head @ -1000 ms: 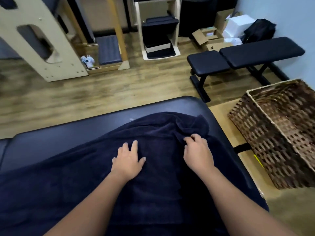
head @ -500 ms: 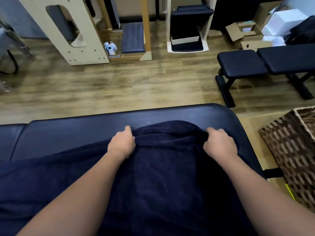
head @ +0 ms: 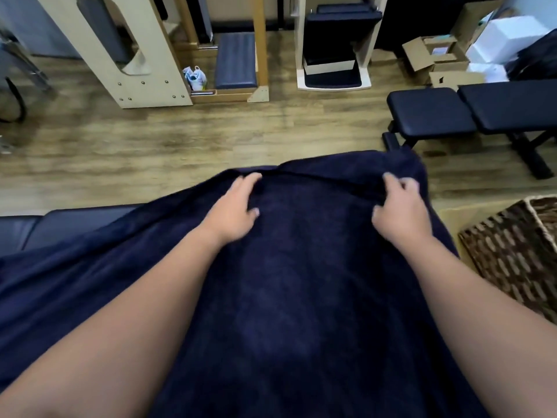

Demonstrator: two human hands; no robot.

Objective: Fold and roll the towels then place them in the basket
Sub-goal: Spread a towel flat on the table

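Towel (head: 286,282) over table (basket (head: 512,254) seemingly cropped)

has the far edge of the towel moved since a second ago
Yes. The towel edge, gripped by the left hand and right hand, has lifted off the padded table.

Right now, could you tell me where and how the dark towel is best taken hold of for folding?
Grip the towel along its far edge, at two spread points, coming from the near side over the cloth. That edge is raised and bunched into a ridge that fingers can curl round, as the left hand and right hand do, while the rest lies flat.
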